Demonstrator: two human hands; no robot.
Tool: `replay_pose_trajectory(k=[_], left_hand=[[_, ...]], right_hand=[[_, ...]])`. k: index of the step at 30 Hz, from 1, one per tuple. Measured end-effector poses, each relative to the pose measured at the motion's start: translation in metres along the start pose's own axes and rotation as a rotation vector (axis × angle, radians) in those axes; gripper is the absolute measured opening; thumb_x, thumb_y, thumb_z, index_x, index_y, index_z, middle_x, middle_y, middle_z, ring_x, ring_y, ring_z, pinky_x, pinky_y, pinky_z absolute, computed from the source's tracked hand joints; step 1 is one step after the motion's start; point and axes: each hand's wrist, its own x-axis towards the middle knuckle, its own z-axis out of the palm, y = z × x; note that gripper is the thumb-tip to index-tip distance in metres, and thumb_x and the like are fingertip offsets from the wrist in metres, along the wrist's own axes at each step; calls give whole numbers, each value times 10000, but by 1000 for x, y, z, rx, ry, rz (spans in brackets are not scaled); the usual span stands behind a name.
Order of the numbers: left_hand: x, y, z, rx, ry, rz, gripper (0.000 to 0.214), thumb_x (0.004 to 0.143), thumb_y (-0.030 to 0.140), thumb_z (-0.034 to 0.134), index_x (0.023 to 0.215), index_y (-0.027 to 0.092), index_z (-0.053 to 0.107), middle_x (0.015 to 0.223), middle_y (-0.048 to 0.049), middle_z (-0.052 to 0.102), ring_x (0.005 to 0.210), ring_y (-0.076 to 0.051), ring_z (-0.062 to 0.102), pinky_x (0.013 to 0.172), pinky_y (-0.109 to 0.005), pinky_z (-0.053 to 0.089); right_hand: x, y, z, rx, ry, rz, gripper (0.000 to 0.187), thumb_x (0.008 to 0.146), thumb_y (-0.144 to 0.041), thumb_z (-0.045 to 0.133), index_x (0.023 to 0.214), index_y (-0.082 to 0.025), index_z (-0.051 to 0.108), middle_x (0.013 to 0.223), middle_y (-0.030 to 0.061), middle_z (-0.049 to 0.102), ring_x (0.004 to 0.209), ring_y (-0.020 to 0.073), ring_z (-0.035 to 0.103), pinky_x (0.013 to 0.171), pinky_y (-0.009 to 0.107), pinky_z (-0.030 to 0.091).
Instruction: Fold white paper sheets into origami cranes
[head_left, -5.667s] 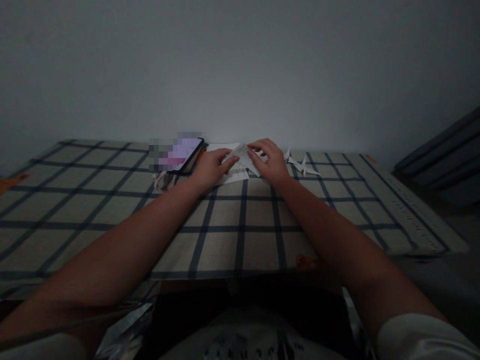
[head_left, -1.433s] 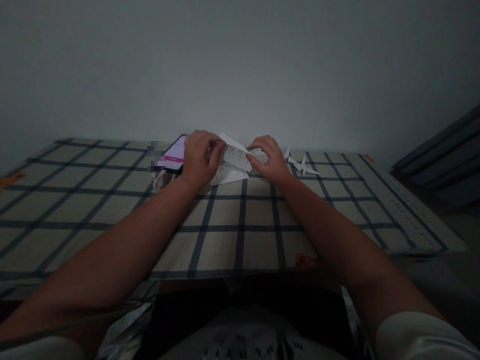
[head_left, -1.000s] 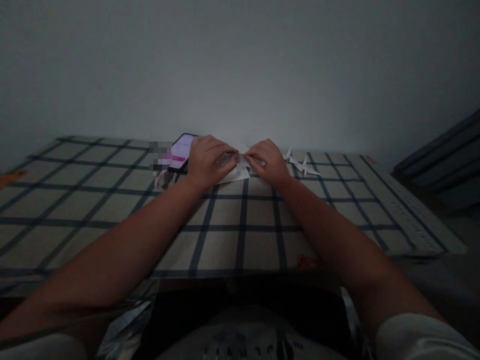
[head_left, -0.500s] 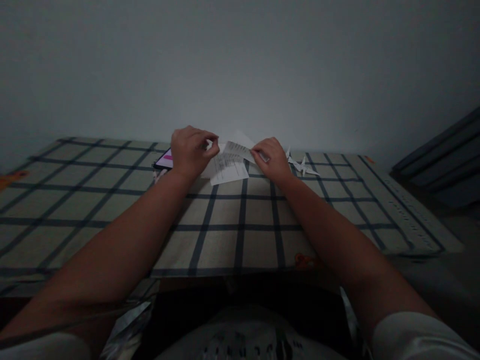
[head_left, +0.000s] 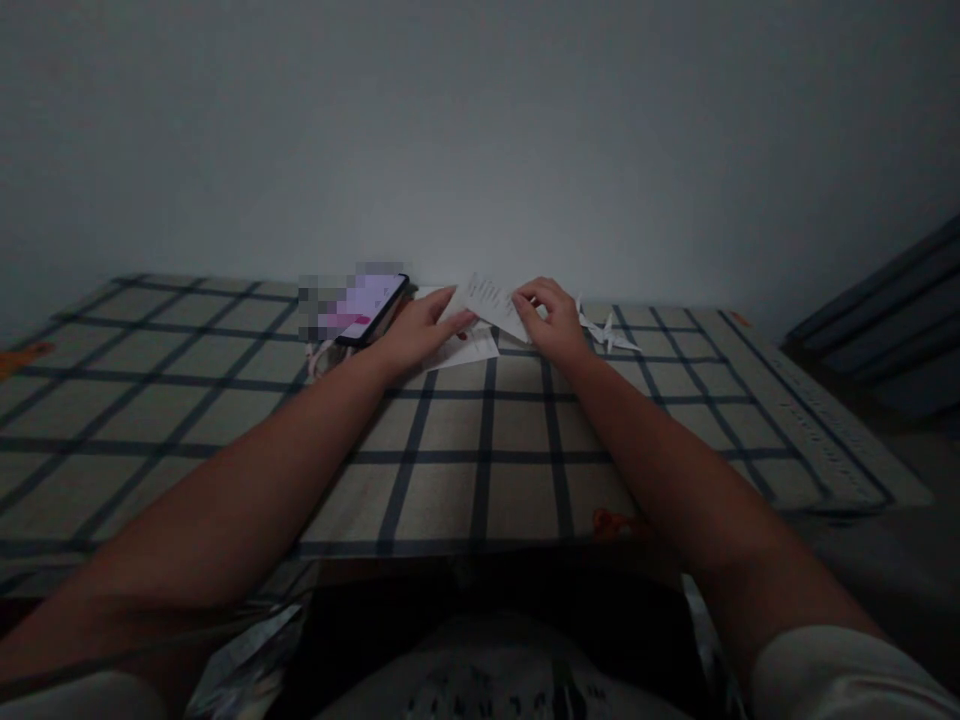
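A folded piece of printed white paper (head_left: 491, 303) is held up slightly above the checked tablecloth (head_left: 480, 440) at the far side of the table. My left hand (head_left: 420, 330) lies with fingers stretched out, fingertips pressing the paper's left edge. My right hand (head_left: 551, 318) pinches the paper's right side. Another white sheet (head_left: 469, 350) lies flat under the folded piece.
A lit phone (head_left: 367, 305) lies left of my left hand, with a pale cable (head_left: 322, 358) beside it. Two small folded paper cranes (head_left: 604, 330) rest right of my right hand. A plain wall stands behind the table; a dark object (head_left: 885, 320) sits at the far right.
My left hand came down from a raised pinch and now lies flat against the paper. The phone, hidden behind that hand before, shows again. The paper is folded narrower.
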Motion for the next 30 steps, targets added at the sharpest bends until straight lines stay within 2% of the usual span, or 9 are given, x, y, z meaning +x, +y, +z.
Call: replay_pose_trajectory(k=[3, 5, 9, 14, 17, 20, 23, 27, 30], left_hand=[[-3, 2, 7, -56, 9, -47, 448, 851, 508, 653, 1125, 157, 691, 1090, -113, 741, 785, -196, 699, 717, -320, 565], [-4, 1, 13, -47, 36, -77, 418, 856, 497, 646, 1101, 164, 704, 1035, -97, 755, 719, -190, 696, 644, -304, 553], [-6, -1, 23, -8, 77, -100, 449, 844, 509, 661, 1163, 193, 674, 876, -62, 760, 667, -209, 712, 607, -302, 529], [-12, 9, 27, 98, 92, -57, 444, 858, 508, 639, 1188, 215, 588, 651, 6, 669, 599, -185, 669, 548, -260, 431], [-14, 14, 25, 238, 87, -12, 376, 868, 468, 624, 1154, 230, 571, 563, 51, 581, 513, -153, 568, 528, -252, 359], [-15, 15, 24, 312, 98, 15, 310, 880, 432, 600, 1116, 234, 568, 594, 42, 594, 530, -152, 546, 538, -258, 341], [-14, 13, 23, 359, 117, 22, 299, 882, 415, 591, 1115, 228, 567, 690, 7, 660, 581, -162, 571, 556, -265, 349], [-14, 13, 24, 385, 170, 7, 309, 892, 443, 583, 1106, 221, 577, 817, -24, 711, 640, -160, 597, 584, -264, 369], [-14, 15, 24, 371, 184, 0, 311, 885, 460, 597, 1074, 213, 585, 803, -21, 709, 647, -157, 596, 588, -260, 368]], right_hand=[[0, 3, 0, -53, -18, 26, 101, 901, -281, 590, 942, -214, 653, 904, 58, 646, 886, 207, 577, 835, 387, 455], [0, 3, 0, -97, -16, 19, 165, 877, -253, 618, 1033, -217, 659, 999, 78, 648, 967, 227, 577, 885, 406, 452], [-1, -6, 0, -160, -75, -95, 148, 921, -307, 604, 1000, -220, 693, 967, 78, 655, 964, 233, 575, 922, 417, 434], [-1, -21, 2, -163, -137, -126, 444, 858, -530, 680, 1177, -222, 663, 1078, 92, 681, 1013, 251, 581, 908, 408, 449], [-1, -22, 3, -172, -102, -131, 396, 879, -500, 662, 1162, -223, 671, 1058, 90, 688, 1001, 250, 582, 909, 413, 446], [-1, -18, 4, -159, -64, -125, 214, 954, -355, 563, 1064, -227, 695, 976, 71, 704, 936, 226, 597, 906, 413, 436], [-1, -17, 5, -134, -55, -131, 155, 951, -283, 540, 963, -222, 682, 926, 55, 704, 900, 212, 601, 880, 402, 437], [-1, -24, 6, -94, -84, -170, 143, 940, -335, 574, 902, -209, 630, 883, 51, 679, 877, 202, 587, 826, 363, 444], [-1, -30, 7, -118, -108, -141, 249, 877, -436, 667, 949, -205, 607, 923, 60, 654, 897, 211, 567, 818, 356, 442]])
